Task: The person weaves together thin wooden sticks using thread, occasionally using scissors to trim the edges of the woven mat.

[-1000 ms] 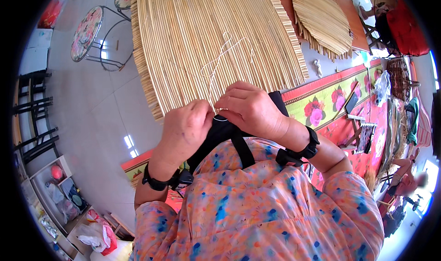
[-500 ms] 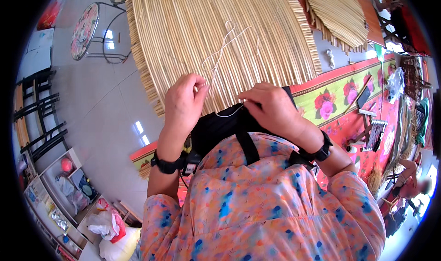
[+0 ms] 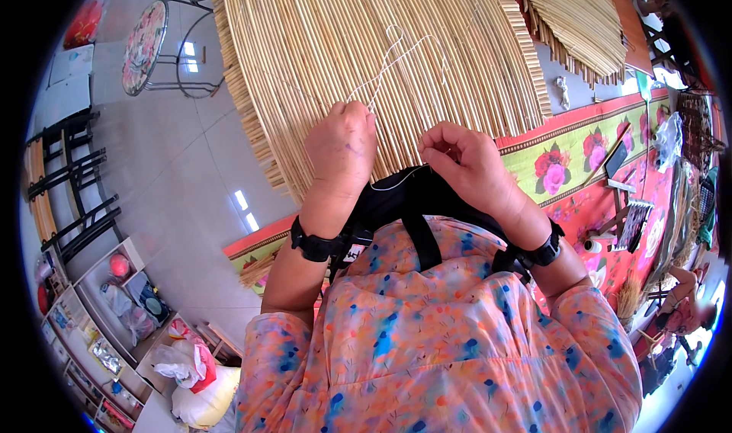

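Note:
A mat of straw-coloured stalks [image 3: 297, 44] laid side by side stretches away in front of me. Over its near part loops a loose white thread [image 3: 387, 65], whose strands run down to the curled fingers of my left hand [image 3: 343, 147]. The back of that hand faces up and its fingertips are partly hidden, closed by the thread. To the right, my right hand [image 3: 474, 165] pinches with thumb and forefinger at the end of a thread length that sags across the black cloth [image 3: 400, 193] by my lap.
A smaller stalk mat [image 3: 579, 21] lies at the far right. Red and green flowered cloth [image 3: 553, 170] spreads on the right, with a small stand [image 3: 625, 219]. Floral stools [image 3: 146, 48] stand far left; shelves [image 3: 114, 296] line the near left. Another person [image 3: 679, 311] sits far right.
My left hand has shifted right and turned so its back shows more. My right hand has moved slightly right, still pinched. The view has shifted a little.

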A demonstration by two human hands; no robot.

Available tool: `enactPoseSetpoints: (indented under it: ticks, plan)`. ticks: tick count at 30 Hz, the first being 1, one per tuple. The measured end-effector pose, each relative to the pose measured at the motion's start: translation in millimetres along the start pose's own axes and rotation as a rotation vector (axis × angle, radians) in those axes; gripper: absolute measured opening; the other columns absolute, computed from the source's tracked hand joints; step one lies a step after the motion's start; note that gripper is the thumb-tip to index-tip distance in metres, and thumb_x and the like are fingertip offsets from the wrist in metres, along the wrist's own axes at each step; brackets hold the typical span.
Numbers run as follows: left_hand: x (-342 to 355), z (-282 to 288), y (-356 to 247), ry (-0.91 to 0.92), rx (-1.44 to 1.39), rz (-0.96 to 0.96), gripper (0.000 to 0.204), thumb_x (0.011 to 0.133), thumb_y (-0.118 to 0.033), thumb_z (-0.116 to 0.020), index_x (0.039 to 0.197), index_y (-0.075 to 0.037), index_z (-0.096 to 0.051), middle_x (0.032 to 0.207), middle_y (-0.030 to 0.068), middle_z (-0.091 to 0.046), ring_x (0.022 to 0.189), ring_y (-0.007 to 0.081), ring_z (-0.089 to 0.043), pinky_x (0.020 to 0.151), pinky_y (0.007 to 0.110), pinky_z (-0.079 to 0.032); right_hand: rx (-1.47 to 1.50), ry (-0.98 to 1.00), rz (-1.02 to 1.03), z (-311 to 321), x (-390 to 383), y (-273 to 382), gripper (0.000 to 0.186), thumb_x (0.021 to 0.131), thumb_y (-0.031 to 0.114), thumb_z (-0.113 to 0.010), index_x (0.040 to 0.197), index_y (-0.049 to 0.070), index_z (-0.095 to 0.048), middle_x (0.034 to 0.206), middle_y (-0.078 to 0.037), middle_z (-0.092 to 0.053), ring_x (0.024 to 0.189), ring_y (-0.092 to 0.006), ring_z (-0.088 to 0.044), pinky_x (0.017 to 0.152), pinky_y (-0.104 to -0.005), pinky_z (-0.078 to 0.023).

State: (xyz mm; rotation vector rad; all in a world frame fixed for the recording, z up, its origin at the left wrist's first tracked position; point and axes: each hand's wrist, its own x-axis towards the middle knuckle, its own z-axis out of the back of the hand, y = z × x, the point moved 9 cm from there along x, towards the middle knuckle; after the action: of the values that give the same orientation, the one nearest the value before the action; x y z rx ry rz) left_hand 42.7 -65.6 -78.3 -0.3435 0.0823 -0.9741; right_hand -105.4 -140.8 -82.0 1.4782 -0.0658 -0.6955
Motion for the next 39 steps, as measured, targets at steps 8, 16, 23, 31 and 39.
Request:
enactPoseSetpoints:
  ticks: [8,16,23,31,39]
  plan:
    - [3,8,-4,0.130,-0.497,-0.026,0.015,0.086,-0.012,-0.064,0.076,-0.003,-0.057,0.072,0.0068,-0.063,0.059,0.0198,-0.061,0.053,0.032,-0.048,0.266,-0.086,0.049,10,8,-5,0.011,0.098,0.009,-0.056,0.101,-0.001,-0.060,0.089,0.001,-0.060,0.081,-0.0044,-0.053,0.073,-0.0198,-0.044]
    - [-26,37,-33,0.590,-1.536,0.227,0.017,0.096,-0.019,-0.054,0.094,-0.002,-0.056,0.088,0.0109,-0.064,0.057,0.0073,-0.050,0.050,0.019,-0.042,0.429,0.017,0.160,-1,-2,29,0.018,0.100,0.010,-0.056,0.113,-0.002,-0.061,0.099,-0.001,-0.062,0.092,-0.0064,-0.057,0.081,-0.0212,-0.048]
    - [-27,36,-44,0.579,-1.492,0.214,0.020,0.095,-0.020,-0.056,0.097,-0.001,-0.058,0.083,0.0058,-0.062,0.059,0.0075,-0.051,0.051,0.019,-0.041,0.590,0.037,0.295,-11,-6,49,0.020,0.099,0.009,-0.057,0.114,-0.005,-0.061,0.099,-0.004,-0.066,0.090,-0.0082,-0.062,0.080,-0.0225,-0.051]
    - [-37,27,-37,0.601,-1.322,0.095,0.018,0.092,-0.016,-0.066,0.100,0.000,-0.062,0.088,0.0045,-0.066,0.065,0.0080,-0.059,0.059,0.022,-0.049,0.434,0.161,0.304,-11,-13,48,0.012,0.099,0.009,-0.058,0.102,-0.002,-0.062,0.092,-0.002,-0.064,0.083,-0.0068,-0.059,0.074,-0.0217,-0.050]
    - [-94,-8,-39,0.775,-0.726,-0.324,0.019,0.086,-0.010,-0.067,0.104,-0.003,-0.064,0.089,0.0099,-0.066,0.077,0.0225,-0.066,0.069,0.032,-0.053,0.030,0.593,0.410,-1,-61,52,0.010,0.089,0.008,-0.068,0.088,-0.001,-0.064,0.077,-0.006,-0.060,0.070,-0.0182,-0.058,0.064,-0.0303,-0.046]
